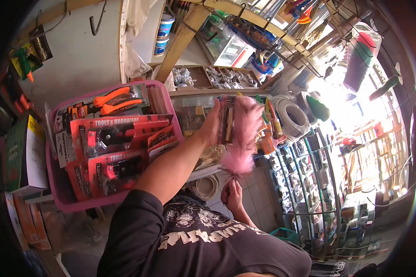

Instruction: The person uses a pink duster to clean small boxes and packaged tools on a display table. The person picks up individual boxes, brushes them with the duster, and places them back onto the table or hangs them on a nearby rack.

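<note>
My left hand (212, 125) reaches out over the glass-topped counter and grips a narrow blister-packed item (226, 119) on a dark, reddish card. What is inside the pack is too small to make out. Low in front of my body, my right hand (233, 194) is closed around the handle end of a pink fluffy duster (245, 138). The duster stands up from that hand, its fibres lying against the right side of the pack. To the left of my forearm is a pink plastic basket (170, 104) full of carded tools (112, 136), with orange-handled pliers (119, 100) at its far end.
Divided wooden trays (199, 78) of small bagged parts lie behind the counter (194, 100). Coiled white hose or cable (291, 117) sits to the right, beside a wire rack (308, 180) of goods. Metal hooks (96, 22) and a wooden beam (180, 41) hang overhead. Boxes (27, 155) stand at left.
</note>
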